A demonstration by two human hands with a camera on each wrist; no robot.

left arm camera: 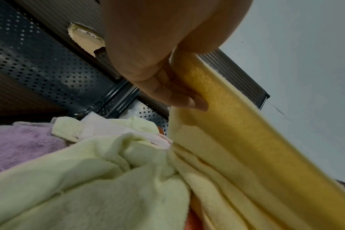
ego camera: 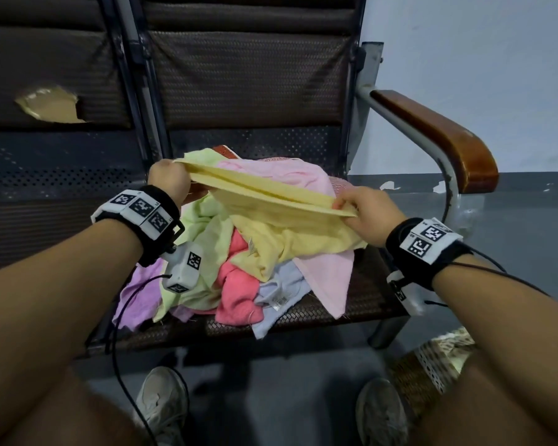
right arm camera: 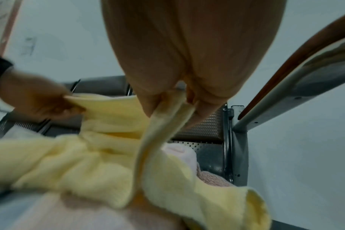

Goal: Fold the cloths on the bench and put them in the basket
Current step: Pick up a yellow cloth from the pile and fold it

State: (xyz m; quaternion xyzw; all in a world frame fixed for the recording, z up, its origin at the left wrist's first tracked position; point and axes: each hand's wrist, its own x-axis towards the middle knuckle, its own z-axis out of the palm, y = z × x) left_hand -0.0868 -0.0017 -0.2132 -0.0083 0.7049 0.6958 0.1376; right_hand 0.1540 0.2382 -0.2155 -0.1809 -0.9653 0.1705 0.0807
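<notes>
Aloft, pale yellow cloth (ego camera: 264, 191) doubled lengthwise, taut, both hands' fingers (left arm camera: 179, 96) pinching its ends

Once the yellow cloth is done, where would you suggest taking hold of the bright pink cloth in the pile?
Probably the bright pink cloth by its bunched lower end at the pile's front edge, from the near side. That end lies exposed on the bench seat, while its upper part runs under the yellow cloth.

held cloth (ego camera: 264, 191): pale yellow, plain
pile cloths: light green (ego camera: 203, 226), coral pink (ego camera: 239, 284), pale pink (ego camera: 329, 272), lilac (ego camera: 139, 291), pale blue (ego camera: 281, 294)
bench seat (ego camera: 361, 294): dark brown weave
armrest (ego camera: 438, 133): reddish brown
basket (ego camera: 432, 365), lower right: brown and white weave
wristbands (ego camera: 142, 207): black, with black-and-white square markers
</notes>
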